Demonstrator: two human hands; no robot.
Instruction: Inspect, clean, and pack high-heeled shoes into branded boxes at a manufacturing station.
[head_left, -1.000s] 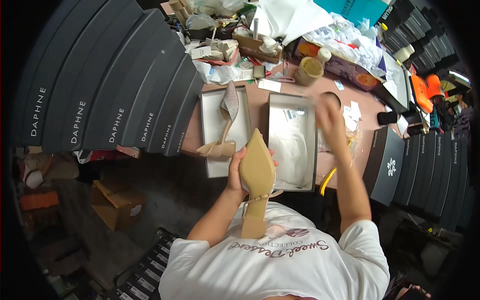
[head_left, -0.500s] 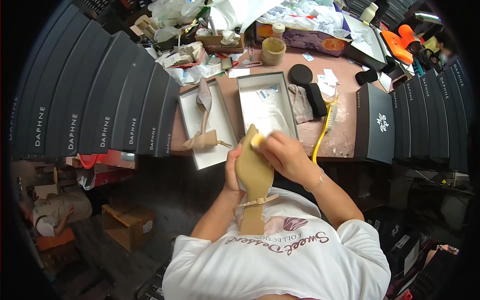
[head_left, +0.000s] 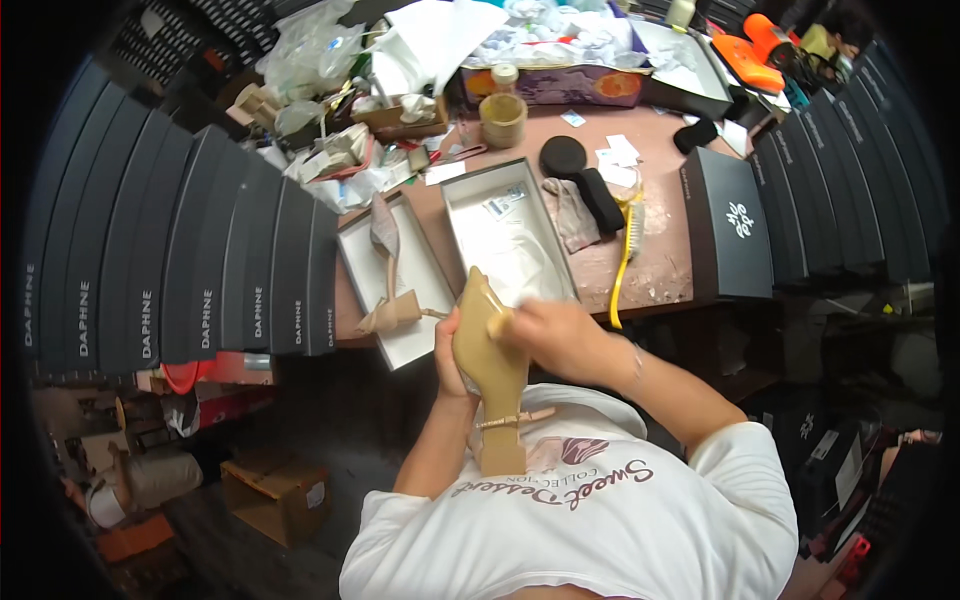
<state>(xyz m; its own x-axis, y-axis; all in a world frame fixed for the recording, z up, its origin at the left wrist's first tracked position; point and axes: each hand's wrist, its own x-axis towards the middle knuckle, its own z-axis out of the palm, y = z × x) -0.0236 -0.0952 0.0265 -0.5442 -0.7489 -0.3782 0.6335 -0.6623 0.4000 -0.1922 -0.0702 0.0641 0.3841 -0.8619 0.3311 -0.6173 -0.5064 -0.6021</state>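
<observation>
My left hand (head_left: 450,362) grips a beige heeled shoe (head_left: 488,365) by its side, sole turned up, toe pointing away and block heel towards my shirt. A thin buckled strap crosses near the heel. In my right hand (head_left: 560,342) a small pale yellow pad, perhaps a sponge (head_left: 498,323), is pinched against the forward part of the sole. Its far side is hidden by my fingers. Another beige heeled shoe (head_left: 392,313) with a glittery part lies in a shallow white-lined tray (head_left: 412,343) at left. Just beyond my hands is an open white-lined box (head_left: 550,232).
Dark shoe boxes (head_left: 205,240) stand in a row at left, and more (head_left: 735,225) at right. A yellow-handled brush (head_left: 626,255), a black round pad (head_left: 562,157) and a jar (head_left: 503,120) lie beyond. A person (head_left: 140,485) is at far left.
The pad in my right hand has moved down the sole, away from the toe and towards its right edge. My left hand keeps its hold. The whole view has shifted slightly.
</observation>
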